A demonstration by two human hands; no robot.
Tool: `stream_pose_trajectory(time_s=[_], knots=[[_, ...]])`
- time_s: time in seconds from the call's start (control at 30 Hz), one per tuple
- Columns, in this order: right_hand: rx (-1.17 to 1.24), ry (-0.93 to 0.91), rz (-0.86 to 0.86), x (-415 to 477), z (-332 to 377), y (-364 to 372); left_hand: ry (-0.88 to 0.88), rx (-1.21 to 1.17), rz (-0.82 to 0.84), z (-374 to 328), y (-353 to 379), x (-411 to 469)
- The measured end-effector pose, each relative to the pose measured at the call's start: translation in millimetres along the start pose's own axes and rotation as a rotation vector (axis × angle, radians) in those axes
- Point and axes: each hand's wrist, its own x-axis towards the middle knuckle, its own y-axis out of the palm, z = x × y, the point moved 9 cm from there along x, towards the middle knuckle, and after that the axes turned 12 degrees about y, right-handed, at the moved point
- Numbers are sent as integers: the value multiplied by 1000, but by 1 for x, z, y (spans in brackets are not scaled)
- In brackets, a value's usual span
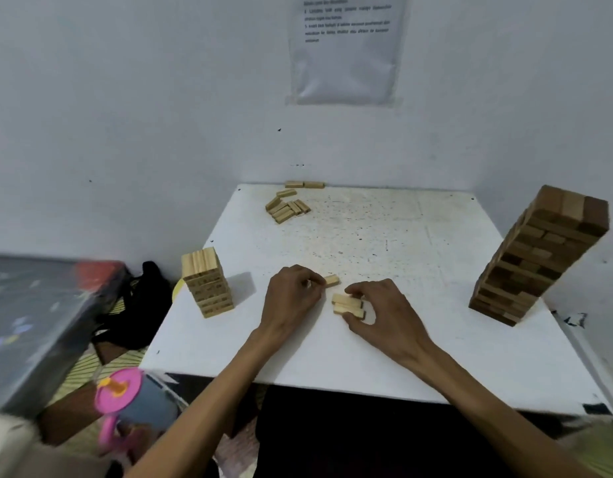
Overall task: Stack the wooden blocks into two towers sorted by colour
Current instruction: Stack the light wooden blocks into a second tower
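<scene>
At the left edge of the table a short pale tower is stood. A single pale block is pinched by its end in the left hand. Just beside it, a small bundle of pale blocks is clasped between thumb and fingers of the right hand. The bundle should be squared flush, then laid crosswise on the pale tower and lowered gently. The tall darker tower at the right is best left undisturbed.
</scene>
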Motion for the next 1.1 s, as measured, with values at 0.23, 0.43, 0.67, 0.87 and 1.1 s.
stream_pose_trajectory(time_s=[0.23, 0.43, 0.67, 0.87, 1.1], knots=[[59, 21, 62, 1, -5, 3, 31, 17, 52, -6, -11, -16], [-66, 34, 189, 14, -17, 5, 85, 269, 295, -5, 8, -24], [-37, 56, 290, 26, -15, 18, 124, 249, 472, -12, 14, -14], [-8, 90, 371, 33, -17, 22, 108, 147, 446, -16, 14, -7], [-65, 29, 451, 39, -4, 20, 85, 66, 505, -18, 18, -2]])
